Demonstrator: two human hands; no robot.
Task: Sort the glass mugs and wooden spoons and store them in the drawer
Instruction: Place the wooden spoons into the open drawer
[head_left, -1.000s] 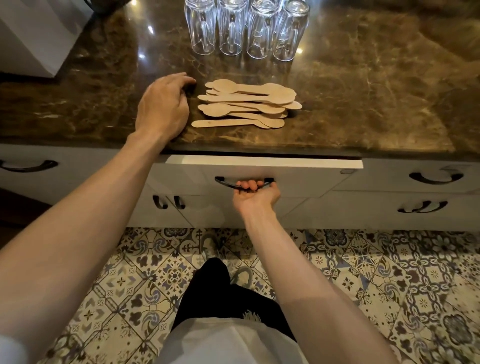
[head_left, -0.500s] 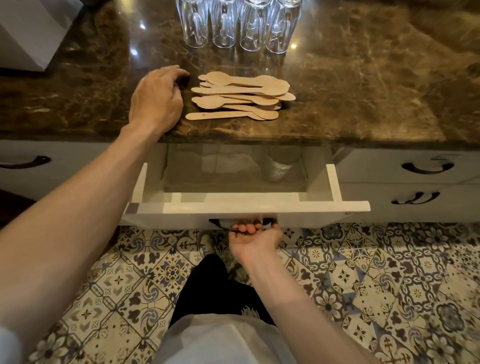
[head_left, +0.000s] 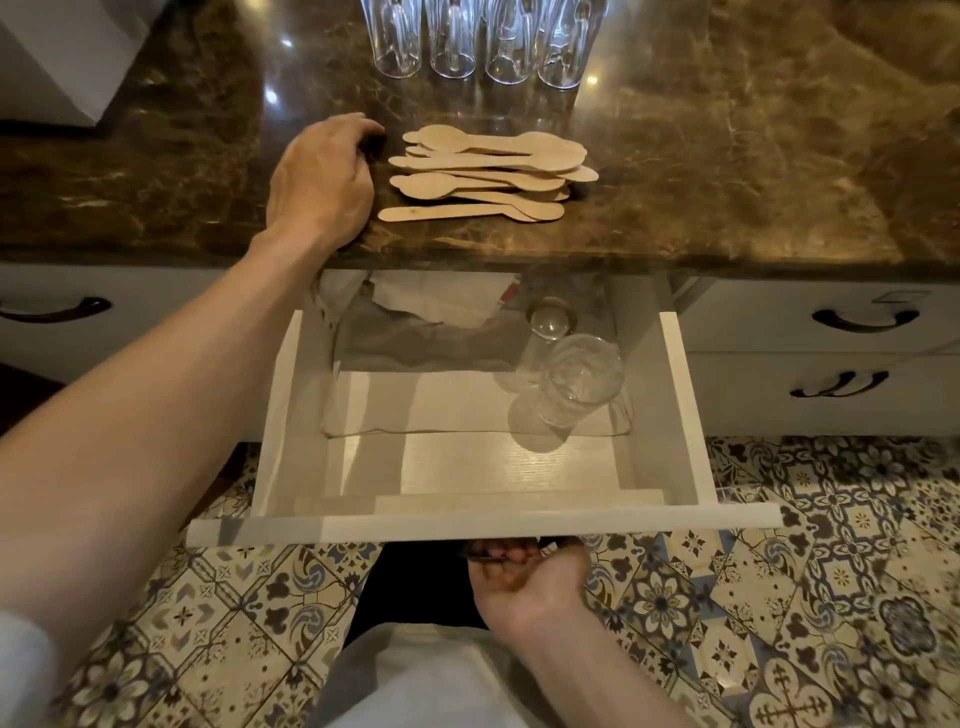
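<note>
Glass mugs (head_left: 452, 47) in row; wooden spoons (head_left: 488, 174) piled near them — drawer (head_left: 467, 522) open.

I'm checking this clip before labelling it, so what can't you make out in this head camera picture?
1. Glass mugs: head view, upper parts cut off by the top frame edge.
2. Drawer back: hidden under the countertop overhang; the pale things lying there are unclear.
3. Right hand: its grip on the drawer handle is mostly hidden by the drawer front.
4. Left hand: fingertips hidden behind its own knuckles.

A white box (head_left: 57, 52) sits on the brown marble countertop (head_left: 753, 171) above patterned floor tiles (head_left: 831, 571)
</note>
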